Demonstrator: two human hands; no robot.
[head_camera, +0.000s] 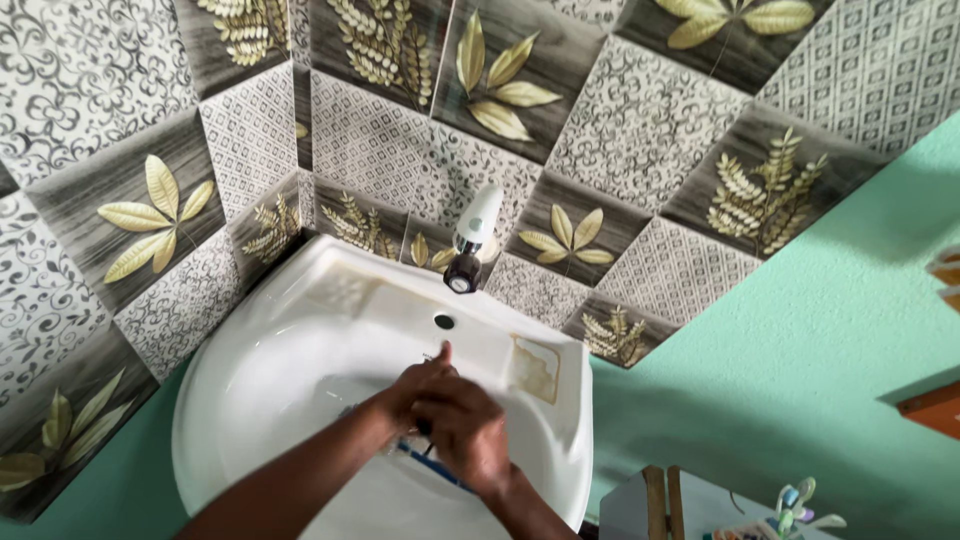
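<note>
Both hands over the basin (250, 400), working a toothbrush (432, 465) under the tap (470, 240).

Right hand (470, 430) sits on top, fingers curled shut around the toothbrush, whose blue-and-white handle pokes out below the knuckles, low in the bowl. Left hand (412, 385) is tucked just beneath and touching it, forefinger stretched toward the overflow hole (444, 322); the other fingers are hidden, so I cannot tell what they grip. The tap stands at the back rim, white lever up, dark spout facing down. A stained soap recess (536, 368) lies just right of the hands. Leaf-patterned tiles (500, 90) behind, green wall (800, 380) to the right.
</note>
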